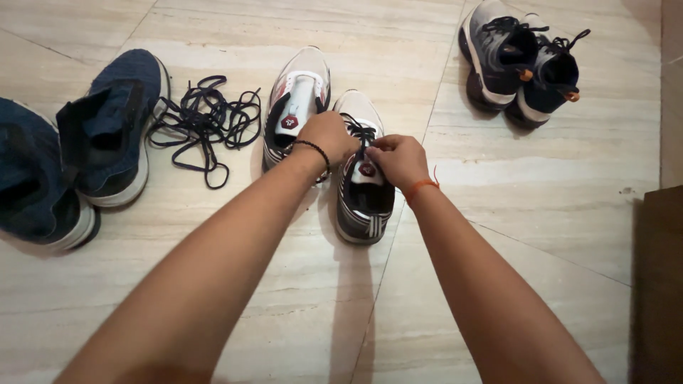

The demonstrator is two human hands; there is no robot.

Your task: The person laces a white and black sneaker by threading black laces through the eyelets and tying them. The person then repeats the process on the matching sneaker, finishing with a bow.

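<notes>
— Two hands on one item. Report the grip.

— Left hand [329, 136] and right hand [398, 161] both rest over the laced white sneaker [363, 192] at frame centre. Right hand's fingertips are pinched closed on the black lace [363, 133] above the tongue. Left hand is curled shut at the shoe's 10 o'clock edge; whether it has hold of a lace end, I cannot tell, as its fingers are hidden.

— Position of the shoe relative to the grip?

— Directly beneath both hands, toe toward 12 o'clock, heel opening toward 6 o'clock, flat on the marble floor [533, 206].

— Surroundings?

— Matching unlaced white sneaker [295, 96] touching at 10 o'clock, tongue pulled up. Loose dark lace pile [206, 121] at 9 o'clock. Pair of navy high-tops [85, 153] beyond it, far 9 o'clock. Pair of grey-and-navy sneakers [519, 64] at 2 o'clock, well apart. Dark brown furniture edge [658, 284] at 4 o'clock.

— Obstructions?

— Left forearm crosses the unlaced sneaker's heel.
</notes>
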